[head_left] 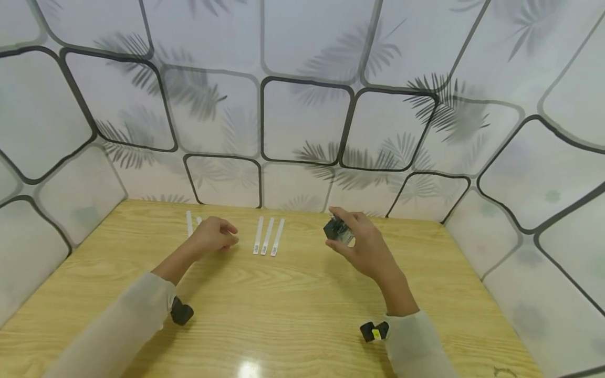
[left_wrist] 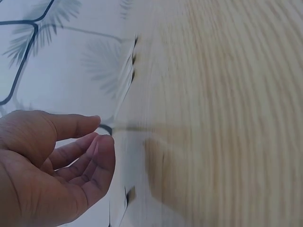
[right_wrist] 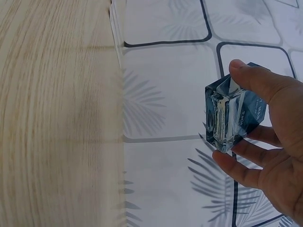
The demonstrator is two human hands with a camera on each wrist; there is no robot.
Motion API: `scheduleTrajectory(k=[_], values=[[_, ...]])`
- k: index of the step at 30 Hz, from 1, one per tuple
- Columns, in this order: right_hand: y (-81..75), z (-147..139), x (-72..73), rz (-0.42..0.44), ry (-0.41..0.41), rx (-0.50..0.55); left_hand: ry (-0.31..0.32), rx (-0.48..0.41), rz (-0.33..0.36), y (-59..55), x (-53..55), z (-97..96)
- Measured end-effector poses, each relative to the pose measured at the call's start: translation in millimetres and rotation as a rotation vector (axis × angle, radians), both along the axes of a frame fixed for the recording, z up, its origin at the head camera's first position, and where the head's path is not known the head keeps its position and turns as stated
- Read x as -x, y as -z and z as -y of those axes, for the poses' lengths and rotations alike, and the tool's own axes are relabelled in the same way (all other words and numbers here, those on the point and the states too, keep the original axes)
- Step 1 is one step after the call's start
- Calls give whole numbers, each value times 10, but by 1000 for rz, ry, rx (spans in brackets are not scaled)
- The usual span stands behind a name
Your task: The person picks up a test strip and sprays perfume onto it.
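Note:
My right hand grips a small dark-blue glass bottle, shaped like a perfume bottle, between thumb and fingers. It is held tilted above the right side of the table, its faceted clear glass facing the right wrist camera. My left hand hovers over the table's left part with fingers loosely bent and nothing between them. Just right of it lie three white paper strips side by side, each with small dark print at the near end. More white strips lie behind the left hand, partly hidden by it.
The light wood table ends at a wall covering with dark outlines and leaf prints, which also closes in both sides. Small black devices sit at both wrists, by the sleeves.

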State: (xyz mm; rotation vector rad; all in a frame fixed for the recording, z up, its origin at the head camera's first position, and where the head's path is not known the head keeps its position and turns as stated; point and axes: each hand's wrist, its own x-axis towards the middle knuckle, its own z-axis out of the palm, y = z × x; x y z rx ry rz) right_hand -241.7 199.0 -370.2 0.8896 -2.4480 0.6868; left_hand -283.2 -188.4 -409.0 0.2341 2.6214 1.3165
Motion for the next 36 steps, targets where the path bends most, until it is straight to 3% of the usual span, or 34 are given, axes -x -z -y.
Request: scheduleTrajectory(k=[8,18,29,36], values=[[-1,-5,0,0,3,1,-49,-34,12,-37,-44,305],[-5,-3,-10,-4,-3,-7,-121,28,23,34,-17,649],[5,-10,-18,-1,0,-11,-182,58,26,99,15,808],[-2,1,-14,-11,-7,-18,-186,96,9,103,18,875]])
